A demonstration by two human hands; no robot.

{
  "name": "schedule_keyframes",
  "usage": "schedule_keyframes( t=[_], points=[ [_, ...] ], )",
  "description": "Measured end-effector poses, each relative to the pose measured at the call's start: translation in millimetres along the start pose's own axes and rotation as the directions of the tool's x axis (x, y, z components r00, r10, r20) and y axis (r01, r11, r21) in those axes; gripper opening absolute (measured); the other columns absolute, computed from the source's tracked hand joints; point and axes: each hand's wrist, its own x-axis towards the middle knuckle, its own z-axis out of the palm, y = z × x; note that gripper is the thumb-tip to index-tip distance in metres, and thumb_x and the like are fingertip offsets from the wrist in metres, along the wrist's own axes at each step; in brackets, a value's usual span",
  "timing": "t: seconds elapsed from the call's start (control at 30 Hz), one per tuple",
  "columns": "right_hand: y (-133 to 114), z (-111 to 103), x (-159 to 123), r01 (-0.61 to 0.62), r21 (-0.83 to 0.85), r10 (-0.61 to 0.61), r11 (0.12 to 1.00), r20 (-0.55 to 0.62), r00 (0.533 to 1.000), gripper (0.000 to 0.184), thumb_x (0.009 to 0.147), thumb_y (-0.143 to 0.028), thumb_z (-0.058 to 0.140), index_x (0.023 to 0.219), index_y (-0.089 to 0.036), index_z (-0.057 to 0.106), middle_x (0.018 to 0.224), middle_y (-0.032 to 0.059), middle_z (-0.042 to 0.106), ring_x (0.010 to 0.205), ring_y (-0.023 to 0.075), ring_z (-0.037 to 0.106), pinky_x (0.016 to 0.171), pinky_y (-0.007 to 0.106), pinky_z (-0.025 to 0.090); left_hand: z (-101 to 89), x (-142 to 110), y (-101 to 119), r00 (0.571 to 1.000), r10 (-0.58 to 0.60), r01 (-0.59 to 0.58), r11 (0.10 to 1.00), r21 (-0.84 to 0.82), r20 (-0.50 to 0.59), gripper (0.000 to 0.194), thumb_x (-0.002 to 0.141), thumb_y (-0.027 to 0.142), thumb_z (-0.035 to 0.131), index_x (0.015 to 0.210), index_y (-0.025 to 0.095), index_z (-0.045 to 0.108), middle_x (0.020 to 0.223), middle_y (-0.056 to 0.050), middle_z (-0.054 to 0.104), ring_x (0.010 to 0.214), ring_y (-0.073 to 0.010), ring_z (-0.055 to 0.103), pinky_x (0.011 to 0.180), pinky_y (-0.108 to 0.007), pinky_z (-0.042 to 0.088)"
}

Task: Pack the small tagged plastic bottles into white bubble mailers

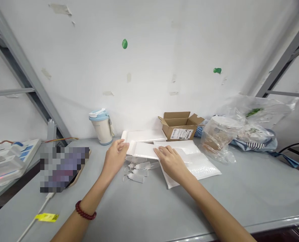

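A small white envelope (pixel 145 150) with a flap at its left end is held level above the table. My left hand (pixel 116 153) pinches its left end, fingers closed. At the opposite end my right hand (pixel 171 160) grips it between thumb and fingers. Just behind lies another white envelope (pixel 146 135). Below and in front are several small translucent bottles (pixel 136 177) with loops, partly hidden by the held envelope. Under and beside my right hand is a larger white padded mailer (pixel 200 164).
An open cardboard box (pixel 178 129) stands against the wall. To its right is a plastic-bagged tub (pixel 222 131) beside blue cloth (pixel 267 144). At left are a cream tumbler (pixel 102 129) with a blue lid, a blurred phone (pixel 66 169) and a white cable (pixel 36 218).
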Motion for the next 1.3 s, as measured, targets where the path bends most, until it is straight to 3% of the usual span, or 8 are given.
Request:
schedule_keyframes(
  t=[0.07, 0.13, 0.3, 0.47, 0.73, 1.1, 1.23, 1.3],
  points=[
    [-4.0, 3.8, -0.4, 0.013, -0.015, -0.014, 1.000, -0.034, 0.999, 0.053, 0.077, 0.004, 0.036, 0.125, -0.015, 0.047, 0.120, 0.0154, 0.055, 0.102, 0.0264, 0.047, 0.076, 0.036, 0.042, -2.8, -1.5, 2.7, 0.971, -0.135, 0.173, 0.967, -0.187, 0.198, 0.045, 0.078, 0.044, 0.051, 0.108, 0.011, 0.058, 0.096, -0.010, 0.067, 0.079, -0.0208, 0.061, 0.070, -0.033, 0.048],
    [-7.6, 5.5, -1.1, 0.014, 0.002, -0.014, 1.000, -0.055, 0.998, 0.055, 0.076, 0.004, 0.037, 0.128, -0.013, 0.045, 0.128, 0.0184, 0.049, 0.111, 0.0288, 0.042, 0.082, 0.040, 0.042, -2.9, -5.2, 6.7, 0.937, -0.112, 0.221, 0.924, -0.312, 0.331, 0.039, 0.077, 0.039, 0.052, 0.100, 0.010, 0.063, 0.091, -0.009, 0.067, 0.076, -0.0191, 0.061, 0.064, -0.029, 0.047],
    [-14.6, -0.4, -4.4, -0.005, 0.106, 0.006, 0.994, -0.016, 1.000, 0.075, 0.072, -0.012, 0.051, 0.141, -0.011, 0.023, 0.145, 0.0233, 0.025, 0.132, 0.0362, 0.020, 0.097, 0.054, 0.029, 2.1, -14.9, 14.8, 0.895, -0.081, 0.255, 0.899, -0.356, 0.438, 0.035, 0.069, 0.023, 0.058, 0.102, 0.011, 0.064, 0.073, -0.004, 0.069, 0.064, -0.0168, 0.063, 0.059, -0.027, 0.047],
    [-15.3, -4.3, -6.0, -0.009, 0.241, -0.004, 0.971, 0.054, 0.999, 0.095, 0.073, -0.043, 0.054, 0.145, -0.016, 0.000, 0.151, 0.0197, 0.009, 0.139, 0.0339, 0.004, 0.104, 0.058, 0.013, 8.2, -18.9, 12.9, 0.841, -0.026, 0.264, 0.892, -0.368, 0.541, 0.031, 0.066, 0.022, 0.065, 0.095, 0.012, 0.065, 0.079, -0.006, 0.071, 0.069, -0.0181, 0.065, 0.064, -0.028, 0.049],
    [-13.2, -12.1, -2.8, -0.040, 0.361, 0.029, 0.932, 0.035, 0.999, 0.093, 0.064, -0.034, 0.060, 0.142, -0.018, 0.012, 0.133, 0.0176, 0.035, 0.127, 0.0328, 0.027, 0.103, 0.054, 0.019, 11.1, -16.2, 6.6, 0.874, -0.022, 0.137, 0.970, -0.202, 0.486, 0.019, 0.067, 0.032, 0.066, 0.068, 0.013, 0.061, 0.059, 0.000, 0.062, 0.052, -0.0120, 0.054, 0.048, -0.022, 0.037],
    [-1.0, -8.8, -1.1, -0.006, 0.303, 0.055, 0.953, -0.154, 0.986, 0.076, 0.070, -0.029, 0.061, 0.136, -0.021, 0.024, 0.128, 0.0154, 0.038, 0.116, 0.0321, 0.036, 0.096, 0.051, 0.027, -2.9, 6.2, -6.8, 0.967, 0.024, 0.005, 0.994, -0.113, 0.254, 0.025, 0.069, 0.040, 0.062, 0.066, 0.016, 0.064, 0.059, -0.002, 0.062, 0.054, -0.0130, 0.052, 0.054, -0.024, 0.038],
    [3.6, -7.8, -0.8, -0.032, 0.334, 0.097, 0.942, -0.183, 0.978, 0.071, 0.072, -0.030, 0.060, 0.134, -0.023, 0.026, 0.124, 0.0139, 0.041, 0.114, 0.0311, 0.038, 0.094, 0.049, 0.028, -17.2, 23.8, -25.5, 0.991, 0.121, -0.130, 0.976, 0.174, 0.061, 0.021, 0.069, 0.035, 0.060, 0.077, 0.018, 0.068, 0.068, -0.004, 0.067, 0.066, -0.0188, 0.058, 0.063, -0.028, 0.041],
    [4.4, -6.0, -0.7, -0.030, 0.344, 0.104, 0.938, -0.196, 0.975, 0.069, 0.073, -0.031, 0.060, 0.133, -0.023, 0.027, 0.124, 0.0133, 0.042, 0.114, 0.0305, 0.039, 0.094, 0.048, 0.029, -21.6, 30.8, -36.4, 0.987, 0.152, -0.161, 0.942, 0.294, 0.055, 0.020, 0.068, 0.033, 0.059, 0.078, 0.020, 0.070, 0.071, -0.004, 0.069, 0.070, -0.0206, 0.059, 0.064, -0.029, 0.041]
  ],
)
